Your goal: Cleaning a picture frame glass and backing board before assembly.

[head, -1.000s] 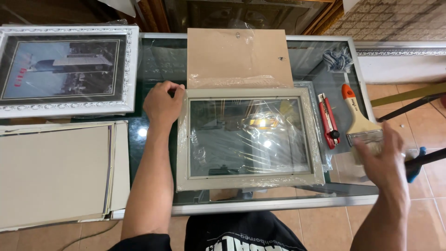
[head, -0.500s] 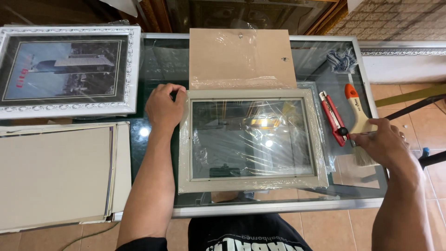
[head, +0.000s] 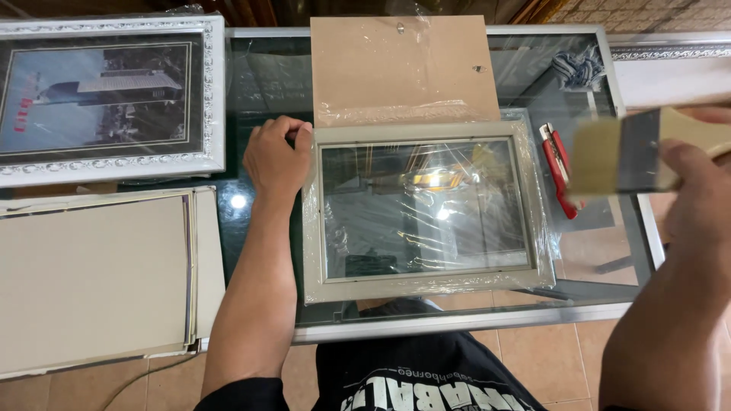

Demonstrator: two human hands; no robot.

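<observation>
A: The grey rectangular picture frame wrapped in clear plastic film (head: 426, 213) lies flat on the glass-topped table with a metal rim (head: 457, 323), near the table's front edge. What is larger than the frame, around it?

B: To the left of the frame, a stack of pale beige boards (head: 99, 278) lies past the table's left end. Behind those boards, left and back of the frame, sits a white ornate-framed picture under film (head: 106, 99).

A: And directly behind the frame?

B: A brown rectangular backing board (head: 403, 68), its near edge just touching or slipping under the frame's far rail; I cannot tell which.

A: The hands?

B: The left hand (head: 276, 160) rests at the frame's upper left corner, fingers curled over that corner and pressing it. The right hand (head: 697, 190) is raised to the right of the frame, above the table, closed around the handle of a wide flat paintbrush with pale bristles and a dark metal band (head: 628, 152). The brush is blurred.

A: Anything smaller?

B: Just right of the frame a red utility knife (head: 558, 167) lies on the glass, apart from the frame. Farther back on that side there is a small bundle of blue and white cord (head: 577, 67).
</observation>
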